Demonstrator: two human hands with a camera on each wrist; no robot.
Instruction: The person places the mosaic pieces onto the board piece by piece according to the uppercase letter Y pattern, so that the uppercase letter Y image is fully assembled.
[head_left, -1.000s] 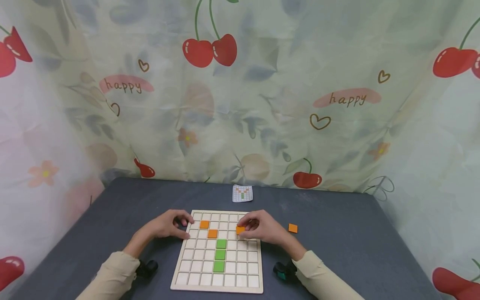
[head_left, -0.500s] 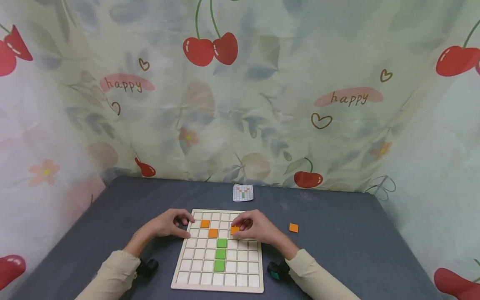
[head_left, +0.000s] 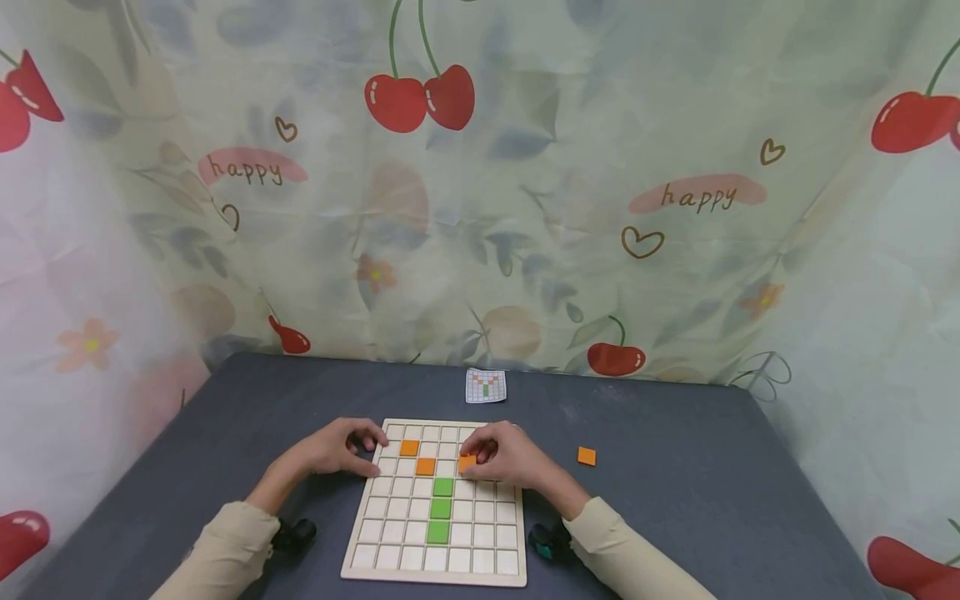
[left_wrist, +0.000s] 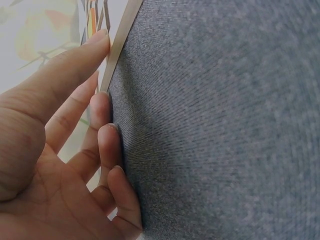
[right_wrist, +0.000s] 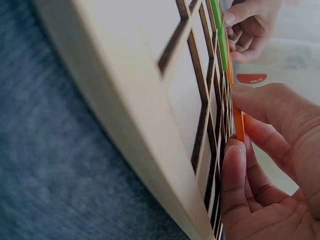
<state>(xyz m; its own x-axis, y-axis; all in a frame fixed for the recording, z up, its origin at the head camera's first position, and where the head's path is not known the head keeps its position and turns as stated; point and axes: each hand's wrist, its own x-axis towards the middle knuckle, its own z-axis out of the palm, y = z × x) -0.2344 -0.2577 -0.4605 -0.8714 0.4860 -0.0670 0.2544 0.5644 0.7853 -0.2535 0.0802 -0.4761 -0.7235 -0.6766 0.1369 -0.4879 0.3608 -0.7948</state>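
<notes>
A wooden grid board (head_left: 482, 561) with white squares lies on the dark table. My right hand (head_left: 508, 455) pinches an orange square tile (head_left: 467, 462) between thumb and fingers, over the board's upper right part. In the right wrist view that orange tile (right_wrist: 239, 120) stands tilted, its lower edge close to the grid. Along the board's left edge, my left hand (head_left: 335, 447) rests with thumb and fingers spread apart; its thumb (left_wrist: 75, 67) touches the rim. Two orange tiles (head_left: 425, 467) lie in a diagonal on the grid, above a column of three green tiles (head_left: 442, 508).
Right of the board, a loose orange tile (head_left: 587, 457) lies on the table (head_left: 660, 500). A small card (head_left: 486, 387) printed with a coloured grid pattern lies behind the board. Patterned cloth (head_left: 525, 275) hangs around the table's back and sides.
My right hand has moved slightly left over the board, carrying the orange tile toward the middle columns. The left hand has stayed at the board's edge.
</notes>
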